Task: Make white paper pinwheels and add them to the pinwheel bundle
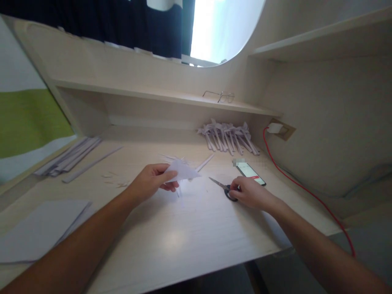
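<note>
Between the thumb and fingers of my left hand (159,178) is a white folded piece of paper (180,170), its pointed corner aimed right, held a little above the desk. My right hand (246,191) grips the dark handles of a pair of scissors (219,183), whose blades point up and left near the desktop. Behind the paper lie thin paper strips (204,163), partly covered by it. A lit phone (249,173) with a red item on it rests just beyond my right hand.
Paper pinwheels on rolled sticks (228,136) are grouped at the back right. Flat paper strips (70,157) lie at the left, with small scraps (118,181) nearby. A paper stack (43,228) is front left. Glasses (225,97) sit on the shelf; a red cable (300,185) hangs right.
</note>
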`<state>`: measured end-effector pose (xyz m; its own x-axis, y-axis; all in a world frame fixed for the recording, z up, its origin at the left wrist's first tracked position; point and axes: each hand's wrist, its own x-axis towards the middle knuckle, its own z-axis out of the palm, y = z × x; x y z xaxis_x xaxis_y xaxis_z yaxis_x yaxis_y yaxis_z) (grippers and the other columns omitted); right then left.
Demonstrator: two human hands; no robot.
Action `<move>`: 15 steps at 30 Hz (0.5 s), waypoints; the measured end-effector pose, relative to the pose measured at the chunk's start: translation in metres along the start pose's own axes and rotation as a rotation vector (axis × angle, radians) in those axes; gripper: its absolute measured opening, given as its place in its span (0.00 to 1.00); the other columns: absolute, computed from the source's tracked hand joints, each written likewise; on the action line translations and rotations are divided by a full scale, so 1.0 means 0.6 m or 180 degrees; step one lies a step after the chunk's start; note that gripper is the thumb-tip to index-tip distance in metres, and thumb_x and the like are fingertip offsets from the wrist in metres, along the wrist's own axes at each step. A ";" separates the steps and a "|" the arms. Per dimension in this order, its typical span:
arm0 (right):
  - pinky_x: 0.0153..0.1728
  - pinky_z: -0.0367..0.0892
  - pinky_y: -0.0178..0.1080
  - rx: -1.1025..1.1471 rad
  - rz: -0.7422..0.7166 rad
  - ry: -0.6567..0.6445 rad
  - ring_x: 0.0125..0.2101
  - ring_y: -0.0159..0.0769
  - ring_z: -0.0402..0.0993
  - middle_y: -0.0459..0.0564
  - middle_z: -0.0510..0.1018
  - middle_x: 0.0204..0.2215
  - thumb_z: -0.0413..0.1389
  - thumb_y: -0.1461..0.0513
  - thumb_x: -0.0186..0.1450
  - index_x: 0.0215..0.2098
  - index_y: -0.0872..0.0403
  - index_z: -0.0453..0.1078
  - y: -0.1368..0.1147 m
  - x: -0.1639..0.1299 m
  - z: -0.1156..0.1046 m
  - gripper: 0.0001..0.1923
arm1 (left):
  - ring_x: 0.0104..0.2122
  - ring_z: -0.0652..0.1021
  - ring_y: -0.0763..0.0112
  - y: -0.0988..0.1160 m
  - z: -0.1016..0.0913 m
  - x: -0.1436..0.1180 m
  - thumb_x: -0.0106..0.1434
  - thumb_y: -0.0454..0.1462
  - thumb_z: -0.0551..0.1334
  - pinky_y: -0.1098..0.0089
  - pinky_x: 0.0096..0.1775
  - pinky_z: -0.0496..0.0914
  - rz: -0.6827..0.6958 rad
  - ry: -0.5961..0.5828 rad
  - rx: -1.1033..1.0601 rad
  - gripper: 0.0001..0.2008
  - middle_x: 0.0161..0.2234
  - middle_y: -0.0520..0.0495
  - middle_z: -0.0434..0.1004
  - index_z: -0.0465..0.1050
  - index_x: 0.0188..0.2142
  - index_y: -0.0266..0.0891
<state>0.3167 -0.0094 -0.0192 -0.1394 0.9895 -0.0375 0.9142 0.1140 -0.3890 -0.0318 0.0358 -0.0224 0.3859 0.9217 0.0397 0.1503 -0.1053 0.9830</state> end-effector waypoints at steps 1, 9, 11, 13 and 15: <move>0.30 0.60 0.38 -0.0061 0.0061 -0.0093 0.30 0.40 0.75 0.53 0.83 0.31 0.61 0.63 0.60 0.29 0.54 0.78 -0.003 0.004 -0.001 0.04 | 0.29 0.83 0.64 -0.001 -0.001 0.001 0.60 0.50 0.68 0.64 0.35 0.78 -0.0011 0.0005 -0.0011 0.18 0.29 0.44 0.84 0.82 0.35 0.36; 0.26 0.57 0.37 -0.0007 0.0348 -0.0716 0.26 0.39 0.73 0.53 0.81 0.26 0.63 0.63 0.54 0.27 0.56 0.77 -0.018 0.015 -0.031 0.03 | 0.30 0.80 0.66 -0.007 -0.011 -0.009 0.63 0.48 0.65 0.68 0.34 0.74 0.0116 0.0143 0.0501 0.16 0.29 0.45 0.83 0.82 0.32 0.37; 0.25 0.58 0.37 0.0248 0.0309 -0.0789 0.26 0.38 0.72 0.52 0.81 0.25 0.60 0.63 0.55 0.28 0.55 0.76 -0.018 0.018 -0.030 0.04 | 0.30 0.80 0.66 -0.008 -0.018 -0.014 0.63 0.46 0.65 0.69 0.33 0.72 0.0163 0.0235 0.0529 0.14 0.28 0.46 0.83 0.82 0.33 0.37; 0.26 0.61 0.36 0.0638 0.0229 -0.0873 0.25 0.36 0.72 0.51 0.80 0.25 0.57 0.61 0.57 0.31 0.55 0.75 -0.023 0.024 -0.025 0.06 | 0.30 0.81 0.66 -0.006 -0.025 -0.017 0.62 0.45 0.66 0.68 0.35 0.73 0.0170 0.0329 0.0397 0.12 0.29 0.47 0.83 0.81 0.35 0.38; 0.28 0.65 0.36 0.1024 0.0124 -0.0892 0.25 0.33 0.71 0.50 0.80 0.28 0.55 0.58 0.59 0.34 0.55 0.74 -0.037 0.035 -0.016 0.10 | 0.30 0.81 0.66 -0.003 -0.031 -0.019 0.60 0.43 0.67 0.67 0.36 0.73 0.0156 0.0328 0.0234 0.10 0.28 0.48 0.82 0.80 0.34 0.38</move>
<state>0.2969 0.0099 -0.0027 -0.2456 0.9251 -0.2894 0.7617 -0.0005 -0.6479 -0.0535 0.0324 -0.0210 0.2994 0.9479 0.1092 0.2014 -0.1747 0.9638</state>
